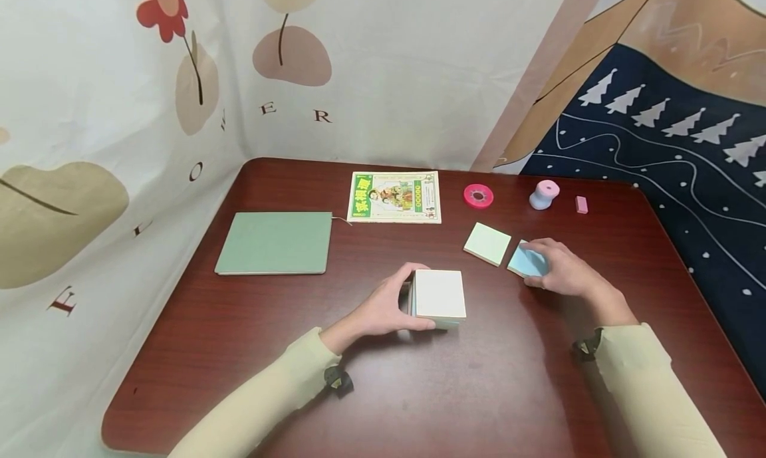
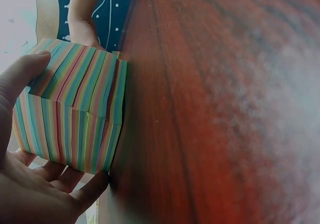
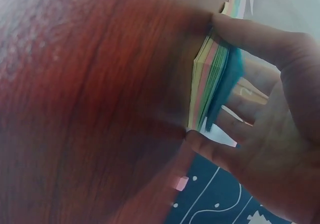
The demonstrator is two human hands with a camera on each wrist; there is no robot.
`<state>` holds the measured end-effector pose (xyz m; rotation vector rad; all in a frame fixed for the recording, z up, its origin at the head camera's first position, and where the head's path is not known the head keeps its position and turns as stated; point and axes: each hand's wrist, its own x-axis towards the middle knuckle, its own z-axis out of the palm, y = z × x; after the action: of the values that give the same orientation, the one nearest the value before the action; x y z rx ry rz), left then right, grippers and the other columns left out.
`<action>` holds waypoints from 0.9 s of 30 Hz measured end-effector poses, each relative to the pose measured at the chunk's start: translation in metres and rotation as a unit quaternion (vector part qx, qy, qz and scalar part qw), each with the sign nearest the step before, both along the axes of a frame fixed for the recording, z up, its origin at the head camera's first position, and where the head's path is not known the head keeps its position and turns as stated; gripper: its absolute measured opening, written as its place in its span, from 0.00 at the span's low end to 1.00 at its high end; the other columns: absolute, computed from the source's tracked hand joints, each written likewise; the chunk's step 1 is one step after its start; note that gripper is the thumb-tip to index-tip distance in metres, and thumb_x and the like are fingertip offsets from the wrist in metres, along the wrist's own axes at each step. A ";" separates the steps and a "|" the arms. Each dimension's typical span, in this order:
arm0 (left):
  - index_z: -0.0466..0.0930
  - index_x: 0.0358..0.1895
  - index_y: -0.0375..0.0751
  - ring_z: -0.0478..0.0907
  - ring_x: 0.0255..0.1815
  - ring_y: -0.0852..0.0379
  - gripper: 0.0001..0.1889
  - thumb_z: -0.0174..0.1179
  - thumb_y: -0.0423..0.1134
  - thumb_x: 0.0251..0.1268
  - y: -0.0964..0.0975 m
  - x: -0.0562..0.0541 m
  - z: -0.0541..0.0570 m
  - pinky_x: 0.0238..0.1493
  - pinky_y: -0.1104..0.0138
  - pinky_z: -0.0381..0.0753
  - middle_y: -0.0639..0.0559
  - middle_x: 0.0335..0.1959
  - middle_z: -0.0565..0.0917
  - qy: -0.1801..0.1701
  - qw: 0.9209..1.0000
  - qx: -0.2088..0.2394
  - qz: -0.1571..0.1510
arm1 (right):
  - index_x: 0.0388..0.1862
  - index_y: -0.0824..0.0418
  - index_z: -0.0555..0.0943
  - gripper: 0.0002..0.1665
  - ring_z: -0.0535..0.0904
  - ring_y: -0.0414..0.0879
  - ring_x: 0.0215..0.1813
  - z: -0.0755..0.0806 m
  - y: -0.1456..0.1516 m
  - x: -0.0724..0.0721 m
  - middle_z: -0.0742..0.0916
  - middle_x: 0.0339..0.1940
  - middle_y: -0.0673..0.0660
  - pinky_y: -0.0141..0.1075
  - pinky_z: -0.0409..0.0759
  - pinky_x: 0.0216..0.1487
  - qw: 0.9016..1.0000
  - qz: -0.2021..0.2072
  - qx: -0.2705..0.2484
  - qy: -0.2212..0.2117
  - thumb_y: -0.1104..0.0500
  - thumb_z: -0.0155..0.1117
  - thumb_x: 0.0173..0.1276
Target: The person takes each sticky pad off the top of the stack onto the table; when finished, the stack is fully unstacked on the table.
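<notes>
A tall stack of sticky notes [image 1: 439, 295], white on top, stands near the middle of the table. My left hand [image 1: 391, 305] grips it from the left, thumb on the near side and fingers round the far side. In the left wrist view the stack's sides [image 2: 75, 104] show many coloured stripes. To the right, my right hand [image 1: 562, 268] holds a thin blue-topped pad of sticky notes [image 1: 528, 262] between thumb and fingers, low at the tabletop. Yellow, pink and green layers [image 3: 205, 79] show under its blue top. A pale green pad [image 1: 487, 244] lies just left of it.
A green notebook [image 1: 275, 243] lies at the left. Along the back are a picture booklet [image 1: 395, 197], a round pink tape roll [image 1: 478, 196], a pink-and-blue spool-shaped item [image 1: 544, 195] and a small pink eraser [image 1: 582, 205]. Printed cloth [image 1: 383, 72] hangs behind the table.
</notes>
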<state>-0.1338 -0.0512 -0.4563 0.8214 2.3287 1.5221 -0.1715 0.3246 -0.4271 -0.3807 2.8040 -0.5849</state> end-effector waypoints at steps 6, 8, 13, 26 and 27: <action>0.65 0.65 0.57 0.74 0.57 0.57 0.44 0.80 0.47 0.41 0.000 -0.001 -0.001 0.60 0.56 0.71 0.60 0.55 0.77 0.000 1.000 -0.006 -0.003 | 0.71 0.63 0.68 0.44 0.62 0.65 0.62 0.007 -0.003 0.001 0.67 0.67 0.69 0.63 0.74 0.53 1.000 0.001 0.005 0.011 0.53 0.74 0.58; 0.65 0.64 0.57 0.74 0.57 0.58 0.44 0.80 0.47 0.42 0.000 -0.002 -0.002 0.60 0.57 0.71 0.61 0.55 0.77 0.000 1.000 -0.007 -0.003 | 0.70 0.62 0.69 0.43 0.62 0.64 0.62 0.013 -0.007 0.003 0.67 0.67 0.69 0.63 0.74 0.53 1.000 0.009 -0.005 0.027 0.52 0.74 0.59; 0.65 0.64 0.57 0.74 0.57 0.57 0.44 0.80 0.45 0.41 0.000 -0.001 -0.002 0.60 0.58 0.71 0.61 0.55 0.77 0.000 1.000 -0.005 -0.003 | 0.69 0.61 0.71 0.39 0.63 0.62 0.66 0.032 -0.031 0.008 0.70 0.68 0.65 0.62 0.71 0.58 0.996 0.038 -0.038 0.070 0.53 0.73 0.60; 0.64 0.64 0.58 0.74 0.55 0.59 0.44 0.80 0.47 0.42 0.000 -0.001 -0.001 0.57 0.58 0.73 0.61 0.53 0.77 0.002 1.000 -0.007 -0.001 | 0.68 0.53 0.74 0.40 0.68 0.49 0.67 0.055 -0.124 0.041 0.73 0.69 0.54 0.48 0.75 0.60 0.967 0.211 -0.085 0.115 0.41 0.73 0.59; 0.64 0.65 0.59 0.74 0.54 0.59 0.44 0.80 0.47 0.42 0.000 -0.001 -0.001 0.56 0.58 0.73 0.61 0.53 0.77 0.003 1.000 -0.008 0.000 | 0.68 0.53 0.74 0.41 0.68 0.48 0.67 0.053 -0.128 0.042 0.73 0.69 0.54 0.47 0.74 0.60 0.964 0.223 -0.084 0.117 0.40 0.73 0.58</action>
<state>-0.1343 -0.0515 -0.4573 0.8217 2.3422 1.5008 -0.1293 0.1965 -0.3746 -1.1472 2.7443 -0.7078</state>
